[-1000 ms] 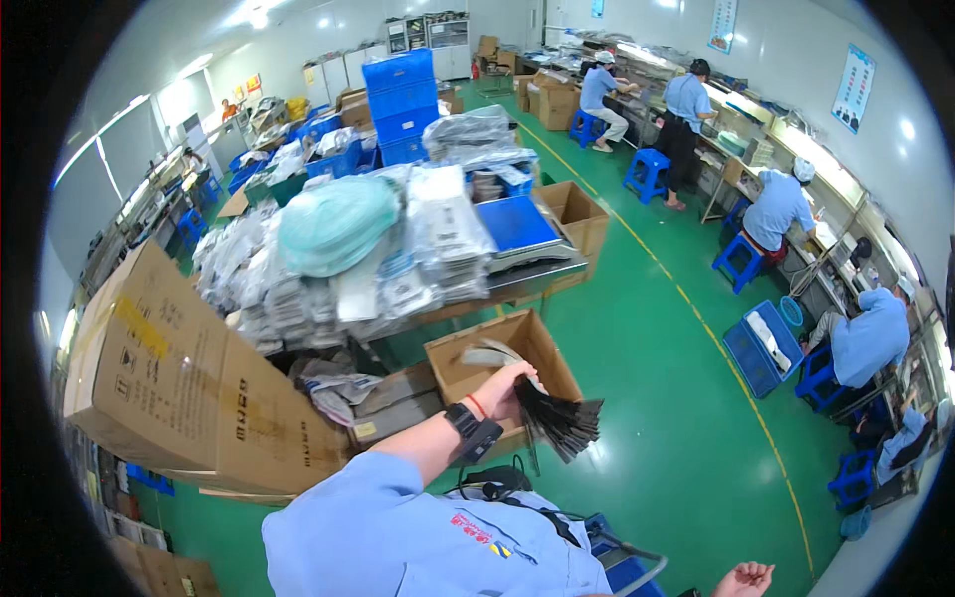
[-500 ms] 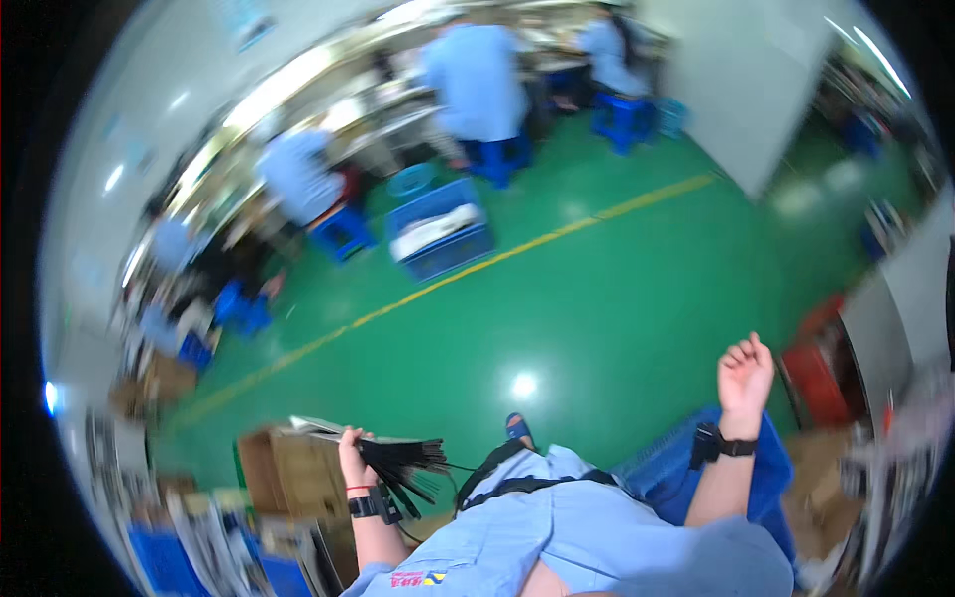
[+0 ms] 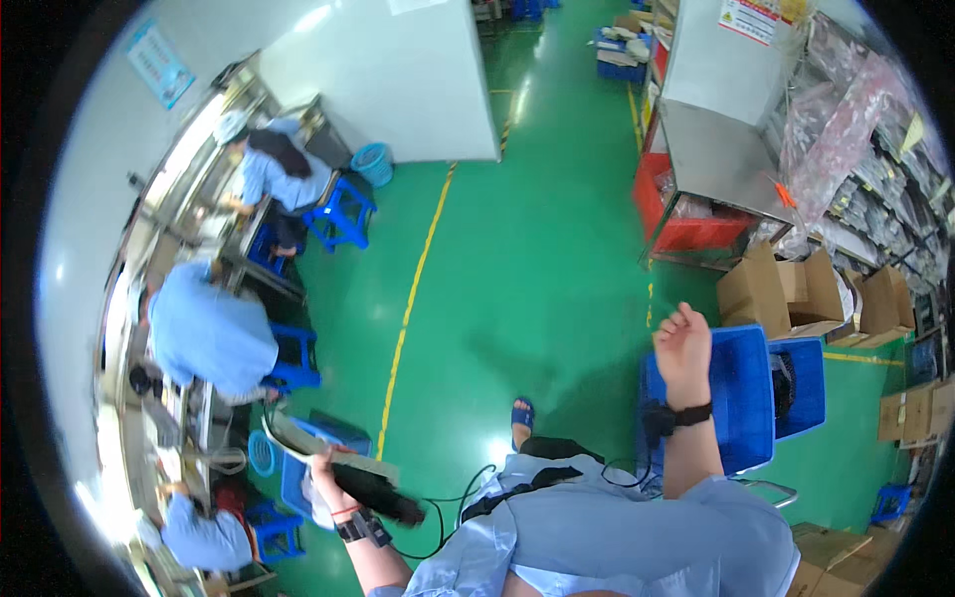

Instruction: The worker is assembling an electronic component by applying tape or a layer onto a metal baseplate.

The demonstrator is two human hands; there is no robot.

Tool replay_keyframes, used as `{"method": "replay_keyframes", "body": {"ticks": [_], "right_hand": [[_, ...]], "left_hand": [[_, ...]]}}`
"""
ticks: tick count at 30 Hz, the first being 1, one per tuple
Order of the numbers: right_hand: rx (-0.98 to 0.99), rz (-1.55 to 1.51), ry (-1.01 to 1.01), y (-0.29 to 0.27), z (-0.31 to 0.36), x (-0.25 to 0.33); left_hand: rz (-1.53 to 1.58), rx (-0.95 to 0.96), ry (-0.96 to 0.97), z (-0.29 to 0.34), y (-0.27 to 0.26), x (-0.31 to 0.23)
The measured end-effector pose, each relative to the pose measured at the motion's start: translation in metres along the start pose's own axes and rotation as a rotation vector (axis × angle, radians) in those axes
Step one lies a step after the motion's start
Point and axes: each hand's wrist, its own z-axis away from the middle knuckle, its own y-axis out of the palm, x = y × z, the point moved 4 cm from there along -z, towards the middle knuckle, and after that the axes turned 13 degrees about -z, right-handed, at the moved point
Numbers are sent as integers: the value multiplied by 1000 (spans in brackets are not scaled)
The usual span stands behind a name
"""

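Observation:
My left hand (image 3: 326, 480), at the lower left, is closed around a bundle of thin black strips (image 3: 370, 492). A long, pale, flat piece (image 3: 370, 464) is held with it and sticks out on both sides of the fingers. Blur hides what exactly the bundle is. Raised at the right, my right hand (image 3: 684, 346) holds nothing; its fingers are loosely bent and the palm shows. It hangs near the blue bin (image 3: 731, 393), touching nothing that I can see. Black bands with small devices circle both wrists, and dark cables run toward my waist.
Co-workers in blue (image 3: 214, 328) sit on blue stools (image 3: 343, 214) along a workbench at the left. A yellow line (image 3: 406, 318) crosses the green floor. To the right stand a metal table (image 3: 716, 149), a red bin (image 3: 696, 231) and open cardboard boxes (image 3: 761, 294). A white partition (image 3: 428, 90) rises ahead.
The view has turned to the right: workbench and co-workers now lie at the left, and the aisle with the metal table has come into view. My left hand still grips the black bundle.

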Motion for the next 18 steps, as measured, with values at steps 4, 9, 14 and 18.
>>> {"method": "replay_keyframes", "body": {"ticks": [4, 9, 14, 18], "right_hand": [[112, 68, 47, 111, -78, -68], [234, 163, -47, 224, -160, -125], [122, 172, -70, 246, -287, -155], [-28, 57, -255, 274, -372, -128]], "left_hand": [[340, 54, -396, -88, 43, -14], [156, -85, -182, -245, 39, 4], [283, 89, -347, -426, 158, 30], [401, 215, -509, -560, 366, 4]]}}
